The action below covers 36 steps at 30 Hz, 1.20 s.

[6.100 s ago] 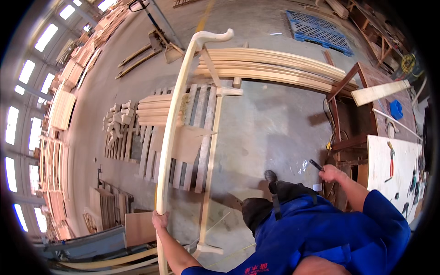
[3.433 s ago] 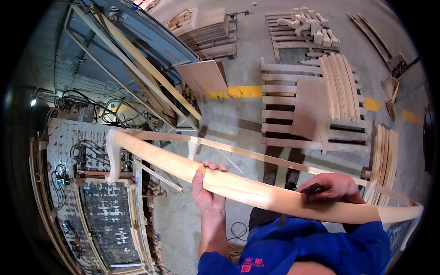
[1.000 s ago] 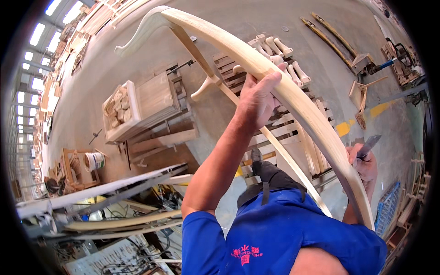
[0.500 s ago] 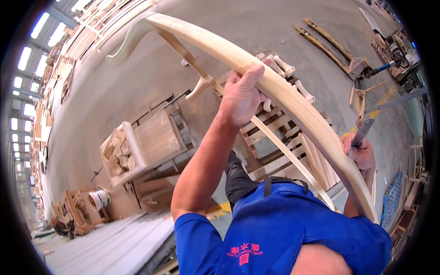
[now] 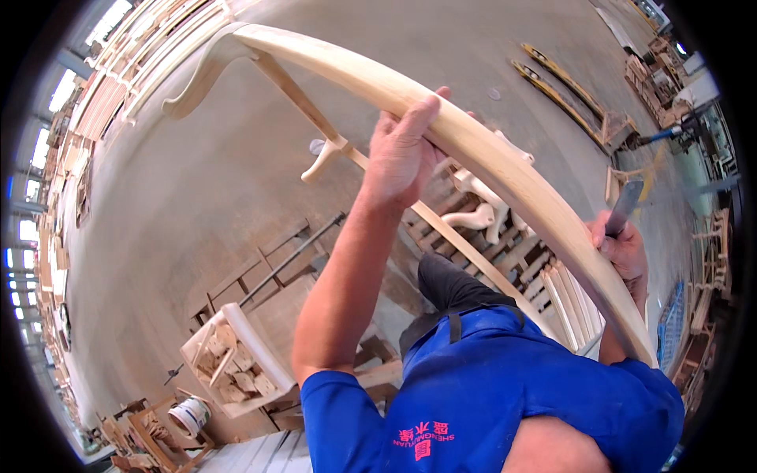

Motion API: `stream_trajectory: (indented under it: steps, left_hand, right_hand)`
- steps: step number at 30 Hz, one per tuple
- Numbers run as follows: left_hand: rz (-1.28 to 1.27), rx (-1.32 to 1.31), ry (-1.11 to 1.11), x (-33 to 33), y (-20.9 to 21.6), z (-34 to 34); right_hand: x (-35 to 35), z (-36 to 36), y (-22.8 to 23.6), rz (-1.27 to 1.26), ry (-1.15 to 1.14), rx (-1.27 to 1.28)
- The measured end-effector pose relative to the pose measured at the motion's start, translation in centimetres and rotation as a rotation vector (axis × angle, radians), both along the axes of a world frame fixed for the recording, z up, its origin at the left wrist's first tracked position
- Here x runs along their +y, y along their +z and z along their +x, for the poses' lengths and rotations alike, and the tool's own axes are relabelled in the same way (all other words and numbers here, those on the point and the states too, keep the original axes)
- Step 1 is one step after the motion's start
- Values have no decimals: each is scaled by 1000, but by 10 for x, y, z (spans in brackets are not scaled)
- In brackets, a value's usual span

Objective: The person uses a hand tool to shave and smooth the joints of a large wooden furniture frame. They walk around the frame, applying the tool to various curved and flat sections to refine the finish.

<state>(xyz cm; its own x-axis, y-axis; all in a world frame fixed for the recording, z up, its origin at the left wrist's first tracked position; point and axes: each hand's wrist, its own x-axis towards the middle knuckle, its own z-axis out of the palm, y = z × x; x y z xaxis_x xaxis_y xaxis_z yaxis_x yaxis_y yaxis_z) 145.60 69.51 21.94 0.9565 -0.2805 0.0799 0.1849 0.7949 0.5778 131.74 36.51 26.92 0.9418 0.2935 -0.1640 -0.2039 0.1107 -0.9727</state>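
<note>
A pale, bare-wood furniture frame with a long, bowed rail slants across the view, from the far left down to my right shoulder. Its far end bends into a curved leg, and a thinner crossbar runs below the rail. Closed around the middle of the rail is my left hand, thumb on top; some fingers are hidden behind the wood. My right hand, beside the nearer part of the rail, grips a flat metal blade that points up. The blade's handle is hidden in the fist.
Curved wooden legs lie on a slatted pallet below the frame. A box of wood offcuts stands at the lower left, near a white bucket. A yellow pallet jack rests on the floor at the far right.
The surroundings have shifted in view: the offcut box is lower and more pallet legs show. The frame's far end has moved slightly left. Both hands keep their holds.
</note>
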Motion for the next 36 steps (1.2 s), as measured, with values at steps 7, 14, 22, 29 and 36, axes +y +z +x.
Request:
stream_trajectory:
  steps: [7, 14, 22, 29, 36]
  left_hand:
    - [97, 102, -15, 86, -14, 167]
    - [122, 172, -14, 183, -9, 294]
    - [80, 192, 31, 302, -12, 424]
    - [79, 211, 69, 452, -19, 559]
    - [37, 260, 146, 574, -18, 665]
  right_hand:
    - [91, 161, -26, 61, 8, 89]
    - [178, 296, -32, 29, -43, 123]
    - [295, 438, -23, 20, -17, 125]
    - [442, 593, -27, 9, 77, 165]
    - [568, 733, -11, -47, 167, 160]
